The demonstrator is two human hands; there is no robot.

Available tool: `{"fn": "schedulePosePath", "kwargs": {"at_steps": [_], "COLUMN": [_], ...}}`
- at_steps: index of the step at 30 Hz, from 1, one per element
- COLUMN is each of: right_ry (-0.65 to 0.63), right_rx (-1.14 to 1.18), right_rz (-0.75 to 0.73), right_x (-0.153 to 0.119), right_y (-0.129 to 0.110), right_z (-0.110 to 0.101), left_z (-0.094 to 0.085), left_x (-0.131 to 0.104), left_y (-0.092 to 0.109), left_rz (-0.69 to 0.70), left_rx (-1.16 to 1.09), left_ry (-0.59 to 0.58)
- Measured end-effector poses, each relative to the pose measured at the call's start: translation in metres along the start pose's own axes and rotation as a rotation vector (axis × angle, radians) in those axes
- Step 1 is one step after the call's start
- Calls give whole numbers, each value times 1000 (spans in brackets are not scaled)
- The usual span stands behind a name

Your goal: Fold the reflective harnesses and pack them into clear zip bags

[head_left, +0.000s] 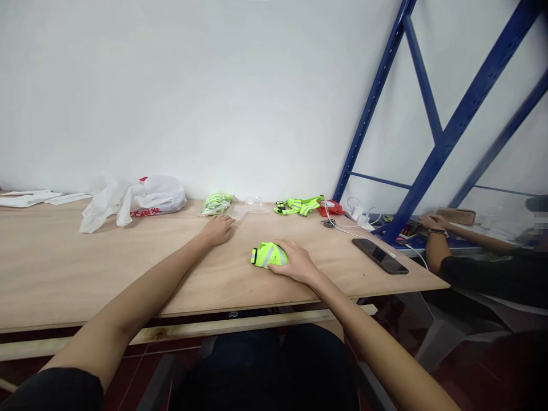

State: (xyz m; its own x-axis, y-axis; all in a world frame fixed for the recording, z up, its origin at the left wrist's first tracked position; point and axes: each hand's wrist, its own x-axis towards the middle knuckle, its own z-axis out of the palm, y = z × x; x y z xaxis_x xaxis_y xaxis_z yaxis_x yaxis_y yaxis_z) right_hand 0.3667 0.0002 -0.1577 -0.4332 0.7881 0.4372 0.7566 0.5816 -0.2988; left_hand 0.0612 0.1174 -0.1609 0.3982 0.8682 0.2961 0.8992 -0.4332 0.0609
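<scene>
My right hand (295,261) is closed around a folded reflective strap bundle (269,254), fluorescent yellow-green with silver stripes and a black buckle at its left end. The bundle rests on the wooden table near its front edge. Further back, my left hand (217,229) lies on the tabletop with its fingers stretched forward and nothing visible in them. Just beyond those fingers is a bagged yellow-green reflective bundle (215,204), and beside it lies a clear plastic bag (253,205). Whether my fingertips touch either bag I cannot tell.
Loose reflective straps (299,205) lie by the wall, beside a red bag (336,209). A phone (379,255) with a white cable is on the right. White plastic bags (158,195) stand left. Blue shelving (445,142) rises at right; another person's arm (437,245) is behind it.
</scene>
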Motion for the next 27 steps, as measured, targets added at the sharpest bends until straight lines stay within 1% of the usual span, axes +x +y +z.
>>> {"fn": "schedulePosePath", "kwargs": {"at_steps": [3, 6, 8, 10, 15, 19, 25, 27], "right_ry": [-38, -57, -54, -46, -31, -32, -18, -24], "right_rx": [-15, -8, 5, 11, 13, 15, 22, 26], "right_rz": [-26, -45, -44, -31, -6, 4, 8, 6], "right_x": [0, -1, -1, -1, -1, -1, -1, -1], "right_y": [3, 5, 6, 6, 4, 4, 8, 8], "right_z": [-1, -2, -2, -1, -1, -1, 2, 2], "left_z": [4, 11, 13, 14, 12, 8, -6, -9], "left_x": [3, 4, 5, 5, 5, 2, -3, -5], "left_y": [-2, -6, -8, -9, -10, -10, 5, 10], "left_rz": [-73, -152, -169, -158, -164, -157, -80, -48], "left_rx": [8, 0, -13, -25, -48, -88, -133, -131], "left_ry": [3, -38, -64, -64, 1, 12, 66, 57]}}
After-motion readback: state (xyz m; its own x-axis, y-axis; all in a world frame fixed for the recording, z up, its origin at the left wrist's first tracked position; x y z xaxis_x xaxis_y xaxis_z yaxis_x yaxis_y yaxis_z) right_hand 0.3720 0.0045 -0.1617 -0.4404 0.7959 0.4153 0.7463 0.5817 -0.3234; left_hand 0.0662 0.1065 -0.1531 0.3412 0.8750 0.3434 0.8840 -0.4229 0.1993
